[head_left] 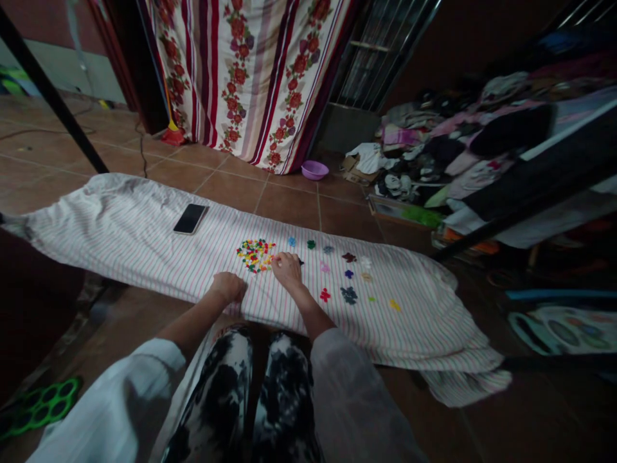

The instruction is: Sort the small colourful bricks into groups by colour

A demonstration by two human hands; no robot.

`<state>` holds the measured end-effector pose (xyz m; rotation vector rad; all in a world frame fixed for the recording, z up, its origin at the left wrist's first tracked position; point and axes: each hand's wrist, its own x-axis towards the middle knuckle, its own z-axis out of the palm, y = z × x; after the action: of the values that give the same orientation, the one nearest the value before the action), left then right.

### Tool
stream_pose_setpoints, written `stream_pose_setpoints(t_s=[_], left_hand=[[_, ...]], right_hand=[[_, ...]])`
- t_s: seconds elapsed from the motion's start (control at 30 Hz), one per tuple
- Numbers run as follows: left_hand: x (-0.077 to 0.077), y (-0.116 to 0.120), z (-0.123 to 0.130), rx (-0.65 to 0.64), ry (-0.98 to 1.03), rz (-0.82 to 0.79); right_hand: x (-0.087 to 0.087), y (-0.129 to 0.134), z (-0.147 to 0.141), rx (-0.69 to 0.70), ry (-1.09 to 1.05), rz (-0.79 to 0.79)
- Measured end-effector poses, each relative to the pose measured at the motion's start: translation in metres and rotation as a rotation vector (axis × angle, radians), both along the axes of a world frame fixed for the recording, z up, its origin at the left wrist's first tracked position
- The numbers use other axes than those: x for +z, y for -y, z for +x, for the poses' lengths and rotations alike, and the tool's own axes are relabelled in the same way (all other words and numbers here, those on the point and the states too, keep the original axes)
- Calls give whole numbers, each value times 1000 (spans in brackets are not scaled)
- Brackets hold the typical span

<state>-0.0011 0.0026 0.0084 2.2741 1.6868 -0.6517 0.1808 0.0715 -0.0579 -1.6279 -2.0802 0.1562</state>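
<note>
Small multicoloured flower pieces (255, 255) heaped on striped cloth (144, 238), just left of right hand (286, 270); its fingers are curled, grip unclear. Left hand (227, 287) lies palm-down, fingers flat on cloth.

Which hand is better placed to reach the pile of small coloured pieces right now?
Probably the right hand: its fingers sit right at the edge of the pile of small coloured pieces. The left hand lies flat on the striped cloth, nearer the body and farther from the pile.
</note>
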Motion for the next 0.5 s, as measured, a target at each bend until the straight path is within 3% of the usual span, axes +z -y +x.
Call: stream_pose_setpoints(t_s=[0.33, 0.5], left_hand=[[-15, -1, -6, -47, -7, 32], [-17, -1, -6, -27, -15, 37]], right_hand=[[-5, 72, 108, -202, -208, 121], [-18, 91, 141, -269, -261, 104]])
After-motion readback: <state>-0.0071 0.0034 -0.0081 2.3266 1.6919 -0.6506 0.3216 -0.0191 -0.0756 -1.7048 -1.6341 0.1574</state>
